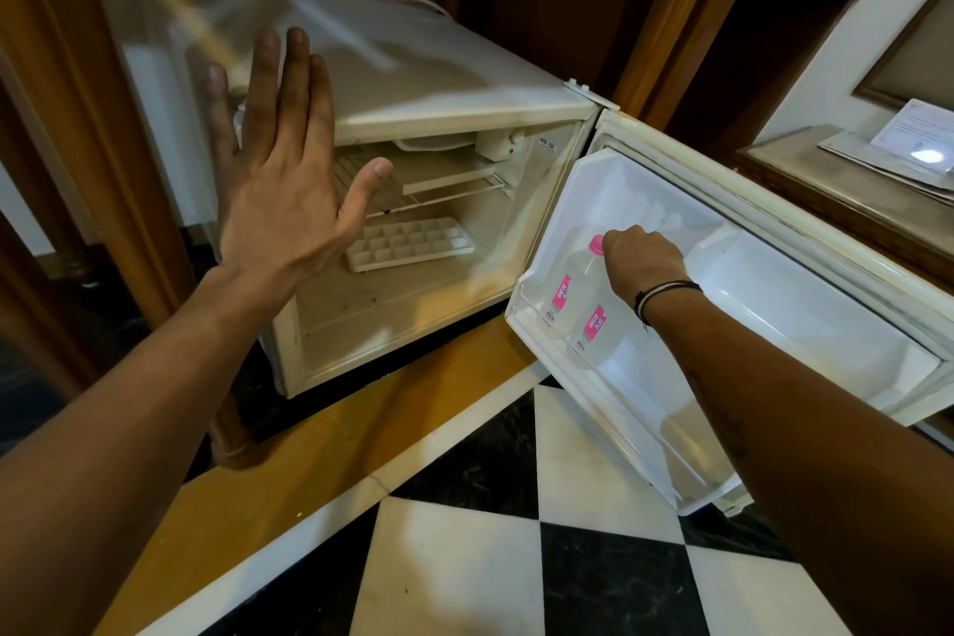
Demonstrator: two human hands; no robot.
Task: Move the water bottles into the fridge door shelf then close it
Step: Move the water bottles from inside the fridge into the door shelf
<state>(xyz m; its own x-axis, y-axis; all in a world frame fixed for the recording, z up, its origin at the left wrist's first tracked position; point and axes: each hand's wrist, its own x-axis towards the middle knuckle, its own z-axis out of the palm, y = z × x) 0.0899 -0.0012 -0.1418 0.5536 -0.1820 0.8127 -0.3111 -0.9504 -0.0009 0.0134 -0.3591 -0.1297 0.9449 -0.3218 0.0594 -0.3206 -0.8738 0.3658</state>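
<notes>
The small white fridge [444, 83] stands with its door [805, 243] swung wide to the right. Two clear water bottles with pink labels stand side by side in the door's lower shelf [521, 320]. The far bottle [565, 289] has a pink cap showing. My right hand [642, 258] is closed over the top of the near bottle [601, 331], hiding its cap. My left hand [281, 160] hovers in front of the fridge's upper left corner, palm flat and fingers spread, holding nothing.
Inside the fridge lie a white ice cube tray [410, 243] and a wire shelf [439, 194]. Wooden cabinet posts [88, 119] flank the fridge. A counter with papers [908, 145] sits at the right. Black-and-white floor tiles [516, 558] lie below.
</notes>
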